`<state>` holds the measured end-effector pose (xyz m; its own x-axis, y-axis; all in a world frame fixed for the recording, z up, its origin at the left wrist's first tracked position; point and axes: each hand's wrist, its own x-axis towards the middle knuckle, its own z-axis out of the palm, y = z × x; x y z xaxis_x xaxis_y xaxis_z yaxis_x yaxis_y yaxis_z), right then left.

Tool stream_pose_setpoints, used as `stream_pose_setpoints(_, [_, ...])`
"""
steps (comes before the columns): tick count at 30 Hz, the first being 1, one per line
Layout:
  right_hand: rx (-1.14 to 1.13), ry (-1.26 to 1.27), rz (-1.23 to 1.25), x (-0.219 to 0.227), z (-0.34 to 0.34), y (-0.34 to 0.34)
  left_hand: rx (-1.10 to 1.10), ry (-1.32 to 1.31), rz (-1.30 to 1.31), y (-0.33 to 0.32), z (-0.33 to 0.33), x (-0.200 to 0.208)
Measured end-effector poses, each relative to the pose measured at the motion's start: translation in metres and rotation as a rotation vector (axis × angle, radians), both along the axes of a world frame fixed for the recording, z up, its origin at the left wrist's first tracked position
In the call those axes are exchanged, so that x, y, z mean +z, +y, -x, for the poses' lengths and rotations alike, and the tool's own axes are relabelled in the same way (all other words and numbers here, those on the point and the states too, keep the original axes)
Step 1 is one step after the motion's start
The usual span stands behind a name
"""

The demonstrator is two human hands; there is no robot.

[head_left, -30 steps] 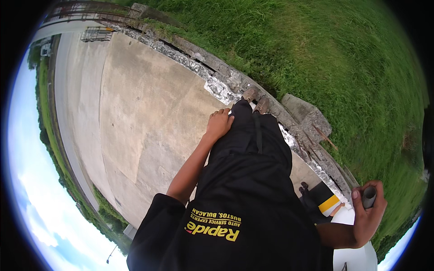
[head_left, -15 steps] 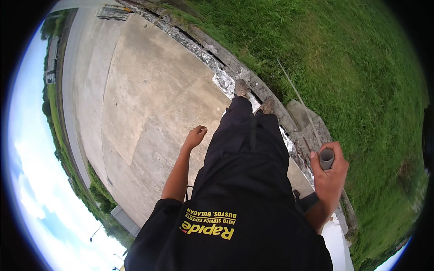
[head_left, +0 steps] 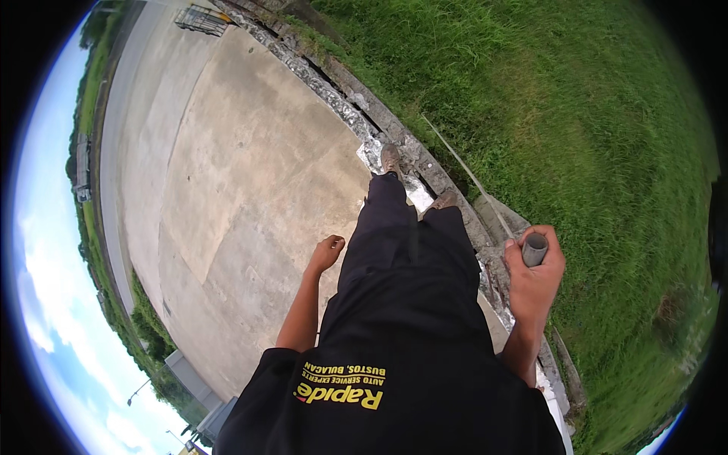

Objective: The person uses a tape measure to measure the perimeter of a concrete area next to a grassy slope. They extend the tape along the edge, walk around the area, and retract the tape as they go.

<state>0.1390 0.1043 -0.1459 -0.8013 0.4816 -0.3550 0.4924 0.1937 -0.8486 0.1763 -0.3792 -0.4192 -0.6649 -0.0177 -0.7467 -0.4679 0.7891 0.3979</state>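
Observation:
My right hand (head_left: 533,277) is wrapped round the upper end of a grey hollow pipe (head_left: 535,249), its round end facing up. From under that hand a long thin pale pole (head_left: 470,174) slants away to the grass; whether pole and pipe are one piece I cannot tell. On the other side, my left hand (head_left: 327,254) hangs beside my thigh over the concrete. Its fingers are curled in, and nothing shows in them. My boots (head_left: 390,160) stand on the broken, whitish concrete edge.
A wide concrete slab (head_left: 250,144) spreads to my left. Along it runs a cracked kerb (head_left: 356,102) with a dark gap. Tall grass (head_left: 591,152) covers the right side. A flat stone (head_left: 500,216) lies by the kerb, and a metal rack (head_left: 201,21) stands far off.
My right hand with the pipe has shifted left and slightly up in the picture. The pole's far end has swung left over the grass. My left hand sits a little lower.

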Motion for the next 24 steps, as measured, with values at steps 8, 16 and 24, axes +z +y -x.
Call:
stream_pose_setpoints(8, [-0.042, -0.011, 0.093, -0.003, 0.053, -0.029, 0.031, -0.042, -0.004, -0.048, 0.014, -0.015])
stream_pose_setpoints(16, [0.222, -0.201, -0.142, -0.004, 0.139, -0.099, -0.103, 0.091, -0.095, -0.059, 0.158, -0.027])
stream_pose_setpoints(24, [0.996, -0.057, -0.455, -0.019, 0.229, -0.161, -0.01, 0.167, -0.268, -0.049, 0.3, 0.017])
